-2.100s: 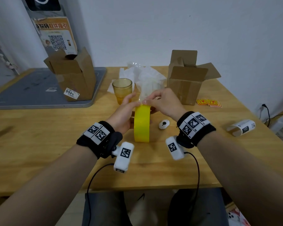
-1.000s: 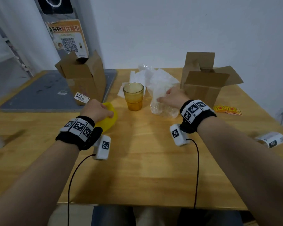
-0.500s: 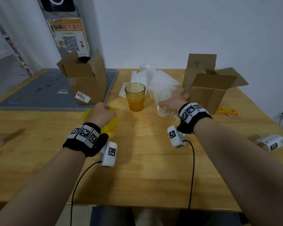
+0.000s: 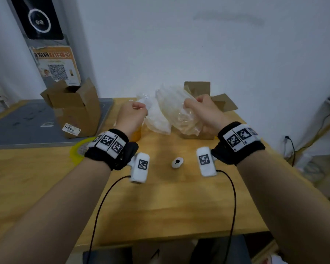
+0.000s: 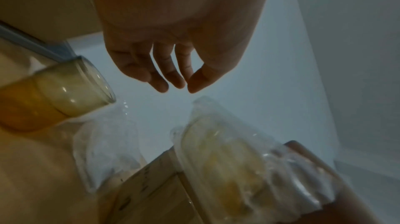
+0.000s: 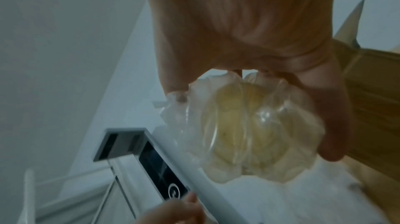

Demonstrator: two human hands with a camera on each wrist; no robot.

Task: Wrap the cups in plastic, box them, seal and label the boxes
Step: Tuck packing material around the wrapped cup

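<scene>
Dim, even light; wrist views blurry, head view warped at edges.

Black wristbands carry white coded tags (cabled white cameras beneath).

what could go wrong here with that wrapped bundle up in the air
The right hand holds the plastic-wrapped bundle above the table by loose wrap, so it might slip out and drop. The unwrapped amber cup stands right below the left hand, whose fingers hold nothing; a careless reach might knock it over.
</scene>
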